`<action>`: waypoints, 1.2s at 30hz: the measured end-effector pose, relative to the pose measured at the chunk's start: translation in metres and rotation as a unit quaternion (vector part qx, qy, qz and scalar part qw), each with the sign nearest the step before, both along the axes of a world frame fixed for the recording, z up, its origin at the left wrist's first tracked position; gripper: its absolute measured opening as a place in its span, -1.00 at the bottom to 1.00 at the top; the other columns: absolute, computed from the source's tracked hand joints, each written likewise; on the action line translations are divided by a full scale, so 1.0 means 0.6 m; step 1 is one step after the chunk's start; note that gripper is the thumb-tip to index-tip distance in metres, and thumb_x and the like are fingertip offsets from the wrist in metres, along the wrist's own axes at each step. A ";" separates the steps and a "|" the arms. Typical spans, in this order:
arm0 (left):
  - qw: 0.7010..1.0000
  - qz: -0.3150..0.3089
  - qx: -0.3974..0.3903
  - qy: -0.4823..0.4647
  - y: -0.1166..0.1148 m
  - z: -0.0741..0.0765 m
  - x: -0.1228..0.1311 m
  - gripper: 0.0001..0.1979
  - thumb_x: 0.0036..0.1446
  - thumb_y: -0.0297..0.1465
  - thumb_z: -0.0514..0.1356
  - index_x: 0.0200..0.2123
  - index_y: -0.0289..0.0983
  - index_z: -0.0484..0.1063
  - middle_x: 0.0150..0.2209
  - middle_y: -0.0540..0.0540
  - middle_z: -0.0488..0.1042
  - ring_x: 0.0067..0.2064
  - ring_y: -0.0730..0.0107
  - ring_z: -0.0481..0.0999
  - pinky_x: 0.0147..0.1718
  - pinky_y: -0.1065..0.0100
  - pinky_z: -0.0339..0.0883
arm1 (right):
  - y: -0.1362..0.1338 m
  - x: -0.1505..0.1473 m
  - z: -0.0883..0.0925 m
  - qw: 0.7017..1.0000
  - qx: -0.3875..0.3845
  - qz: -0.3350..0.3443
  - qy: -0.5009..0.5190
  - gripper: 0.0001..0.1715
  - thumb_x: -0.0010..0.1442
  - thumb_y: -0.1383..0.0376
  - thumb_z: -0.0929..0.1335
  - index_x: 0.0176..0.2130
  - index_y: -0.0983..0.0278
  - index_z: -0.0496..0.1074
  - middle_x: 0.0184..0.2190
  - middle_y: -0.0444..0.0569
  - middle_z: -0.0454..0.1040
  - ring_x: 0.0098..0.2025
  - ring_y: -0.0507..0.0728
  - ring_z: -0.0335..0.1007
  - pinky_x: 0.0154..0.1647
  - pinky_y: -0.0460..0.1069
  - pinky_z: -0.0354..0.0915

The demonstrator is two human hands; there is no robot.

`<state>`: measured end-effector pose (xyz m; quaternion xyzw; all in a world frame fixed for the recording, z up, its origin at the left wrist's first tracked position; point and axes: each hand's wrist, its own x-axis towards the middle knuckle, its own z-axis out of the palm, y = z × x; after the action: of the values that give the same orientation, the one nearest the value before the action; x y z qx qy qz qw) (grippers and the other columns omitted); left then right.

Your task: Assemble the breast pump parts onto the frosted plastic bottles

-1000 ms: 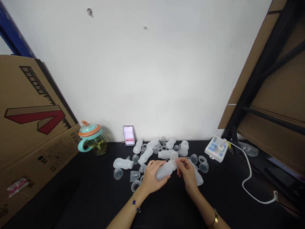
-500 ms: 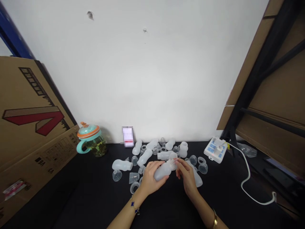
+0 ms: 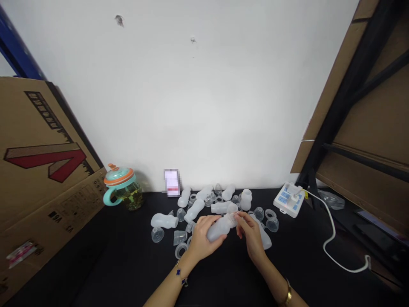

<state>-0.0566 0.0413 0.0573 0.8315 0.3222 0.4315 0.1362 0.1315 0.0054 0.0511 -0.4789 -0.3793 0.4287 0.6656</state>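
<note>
My left hand (image 3: 202, 241) is wrapped round the body of a frosted white baby bottle (image 3: 218, 229), tilted with its neck up and to the right. At the neck, the fingertips of my right hand (image 3: 251, 238) are pinched together; what they grip is too small to make out. Behind my right hand lies another frosted bottle (image 3: 266, 239), partly hidden. Left of my left hand are a clear cup-shaped cap (image 3: 180, 238), a ring (image 3: 178, 250), a domed clear cap (image 3: 157, 234) and a bottle on its side (image 3: 162, 220). Several more bottles, rings and caps lie beyond both hands.
A glass teapot (image 3: 131, 196) with a turquoise handle stands at the left by a cardboard box (image 3: 41, 170). A blurred phone-like screen (image 3: 172, 183) leans on the wall. At the right lies a white power strip (image 3: 289, 200) with a white cable (image 3: 334, 232).
Almost nothing differs. Both hands stay at the bottle's neck and body, with only a slight shift of my right fingertips and of the camera view.
</note>
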 end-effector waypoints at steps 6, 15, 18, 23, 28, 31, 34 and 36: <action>1.000 -0.002 -0.007 0.005 -0.001 0.001 0.000 -0.57 0.08 -0.26 0.34 0.03 -0.17 0.44 -0.04 -0.16 0.57 -0.04 0.07 0.53 -0.04 0.06 0.46 | 0.001 0.001 -0.002 1.000 -0.003 0.004 0.001 -0.61 0.10 -0.01 0.47 -0.31 0.27 0.47 -0.72 -0.23 0.29 -0.67 -0.04 0.12 -0.66 -0.15 0.02; 1.000 -0.002 0.004 -0.002 -0.001 0.002 0.002 -0.58 0.07 -0.26 0.33 0.02 -0.18 0.45 -0.06 -0.16 0.58 -0.05 0.08 0.55 -0.06 0.07 0.48 | -0.001 0.000 0.004 1.000 -0.003 -0.005 -0.003 -0.57 0.07 -0.04 0.48 -0.34 0.26 0.45 -0.73 -0.24 0.28 -0.68 -0.02 0.12 -0.66 -0.13 0.03; 1.000 -0.001 -0.001 0.000 -0.002 0.003 0.003 -0.58 0.07 -0.26 0.34 0.02 -0.17 0.45 -0.06 -0.15 0.58 -0.05 0.09 0.55 -0.05 0.07 0.47 | -0.001 0.000 0.005 1.000 -0.006 -0.006 -0.008 -0.57 0.07 -0.05 0.48 -0.36 0.25 0.43 -0.73 -0.24 0.28 -0.68 -0.01 0.11 -0.66 -0.12 0.02; 1.000 -0.001 -0.001 -0.001 -0.001 -0.001 0.003 -0.58 0.08 -0.25 0.33 0.02 -0.18 0.45 -0.05 -0.16 0.58 -0.04 0.08 0.54 -0.05 0.07 0.47 | -0.001 0.000 0.005 1.000 -0.001 -0.005 -0.013 -0.58 0.08 -0.03 0.48 -0.37 0.26 0.43 -0.73 -0.24 0.27 -0.68 -0.03 0.10 -0.66 -0.13 0.02; 1.000 -0.003 -0.005 0.003 -0.001 -0.001 0.002 -0.59 0.08 -0.26 0.33 0.02 -0.19 0.45 -0.05 -0.17 0.57 -0.05 0.08 0.54 -0.10 0.10 0.49 | -0.001 -0.003 0.004 1.000 0.005 0.002 -0.012 -0.58 0.11 -0.03 0.47 -0.33 0.25 0.42 -0.72 -0.26 0.26 -0.68 -0.03 0.10 -0.67 -0.14 0.00; 1.000 -0.008 -0.008 0.002 -0.001 0.000 0.002 -0.58 0.09 -0.27 0.33 0.02 -0.19 0.45 -0.04 -0.17 0.57 -0.06 0.09 0.54 -0.10 0.10 0.49 | -0.002 -0.006 0.007 1.000 0.009 0.007 -0.001 -0.56 0.12 -0.05 0.45 -0.25 0.25 0.45 -0.68 -0.25 0.28 -0.67 -0.02 0.14 -0.67 -0.14 0.02; 1.000 -0.009 -0.008 0.000 -0.001 -0.001 0.002 -0.58 0.08 -0.26 0.33 0.02 -0.19 0.46 -0.04 -0.17 0.57 -0.06 0.08 0.54 -0.10 0.09 0.49 | -0.003 -0.007 0.009 1.000 0.003 0.013 0.006 -0.50 0.11 -0.08 0.44 -0.19 0.27 0.49 -0.68 -0.23 0.29 -0.66 0.00 0.17 -0.67 -0.13 0.05; 1.000 -0.007 -0.007 -0.001 -0.001 -0.001 0.002 -0.58 0.08 -0.26 0.33 0.02 -0.19 0.46 -0.04 -0.17 0.57 -0.06 0.08 0.54 -0.10 0.09 0.49 | -0.003 -0.006 0.009 1.000 0.004 0.018 0.003 -0.50 0.11 -0.07 0.44 -0.17 0.28 0.51 -0.69 -0.23 0.28 -0.66 0.00 0.16 -0.67 -0.12 0.05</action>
<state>-0.0551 0.0406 0.0567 0.8324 0.3192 0.4291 0.1453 0.1278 0.0034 0.0567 -0.4682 -0.3871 0.4407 0.6609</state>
